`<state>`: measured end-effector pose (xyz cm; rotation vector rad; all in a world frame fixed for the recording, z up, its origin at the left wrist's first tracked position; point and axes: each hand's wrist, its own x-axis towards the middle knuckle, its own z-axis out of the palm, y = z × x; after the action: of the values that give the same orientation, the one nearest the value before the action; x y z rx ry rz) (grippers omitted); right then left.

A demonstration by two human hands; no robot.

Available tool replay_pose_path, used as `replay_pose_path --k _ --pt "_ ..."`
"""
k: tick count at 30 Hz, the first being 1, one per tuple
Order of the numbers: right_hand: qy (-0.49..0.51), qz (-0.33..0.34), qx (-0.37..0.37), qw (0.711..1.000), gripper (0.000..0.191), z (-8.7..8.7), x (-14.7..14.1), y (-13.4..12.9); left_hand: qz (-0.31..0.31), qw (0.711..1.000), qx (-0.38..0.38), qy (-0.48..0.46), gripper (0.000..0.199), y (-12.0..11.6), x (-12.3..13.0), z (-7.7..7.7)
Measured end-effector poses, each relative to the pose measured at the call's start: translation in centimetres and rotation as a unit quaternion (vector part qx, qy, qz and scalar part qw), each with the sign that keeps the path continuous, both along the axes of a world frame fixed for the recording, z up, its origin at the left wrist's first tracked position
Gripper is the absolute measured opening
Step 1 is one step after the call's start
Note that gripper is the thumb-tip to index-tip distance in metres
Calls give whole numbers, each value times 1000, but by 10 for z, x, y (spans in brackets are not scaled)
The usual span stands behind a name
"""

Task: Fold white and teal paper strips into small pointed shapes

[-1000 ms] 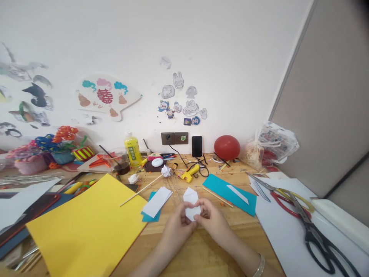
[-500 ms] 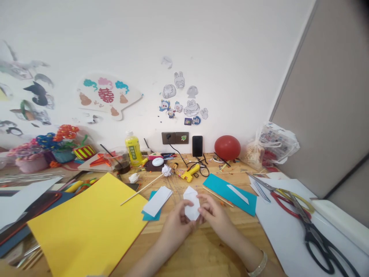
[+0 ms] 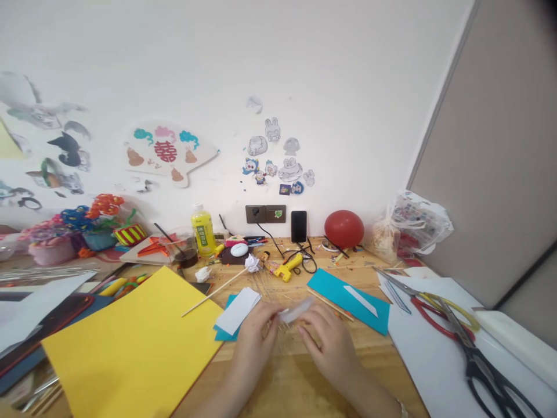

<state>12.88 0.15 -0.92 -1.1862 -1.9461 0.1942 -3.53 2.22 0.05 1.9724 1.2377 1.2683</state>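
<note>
Between my hands, above the wooden table, is a small piece of white paper (image 3: pixel 296 312), tilted nearly edge-on and somewhat blurred. My left hand (image 3: pixel 260 328) pinches its left end between thumb and fingers. At the other end, my right hand (image 3: pixel 327 337) has its fingers curled over the paper, the thumb lower and partly apart. White paper strips (image 3: pixel 238 310) lie on a teal piece (image 3: pixel 226 334) just beyond my left hand. A paper flower (image 3: pixel 252 263) on a wooden stick (image 3: pixel 213 293) rests farther back.
Yellow sheet (image 3: pixel 130 348) at left. Right of my hands lie a teal sheet (image 3: pixel 331 290), wooden sticks (image 3: pixel 333 305), white sheets (image 3: pixel 418 348) and black-handled scissors (image 3: pixel 472 354). Behind are a yellow glue gun (image 3: pixel 287 269), a bottle (image 3: pixel 202 230), a phone (image 3: pixel 299 226) and a red balloon (image 3: pixel 344 229).
The white paper has turned from facing me to nearly edge-on. My right hand has shifted its hold over the right end, and both wrists have rotated.
</note>
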Motion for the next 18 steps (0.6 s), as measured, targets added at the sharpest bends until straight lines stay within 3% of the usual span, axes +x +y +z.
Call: replay_pose_path --k 5,9,12,18 --pt "3 -18 39 999 18 5 1 0 -1 1000 8 5 13 -7 4 4" --pt "59 12 -30 998 8 2 -3 3 9 996 -55 -72 12 -10 8 1" --pt "128 6 -111 985 15 -1 -7 5 -5 983 -122 -137 18 -9 10 -1" --pt "207 15 -207 956 19 2 -9 3 -57 972 -205 -100 23 -6 10 -5"
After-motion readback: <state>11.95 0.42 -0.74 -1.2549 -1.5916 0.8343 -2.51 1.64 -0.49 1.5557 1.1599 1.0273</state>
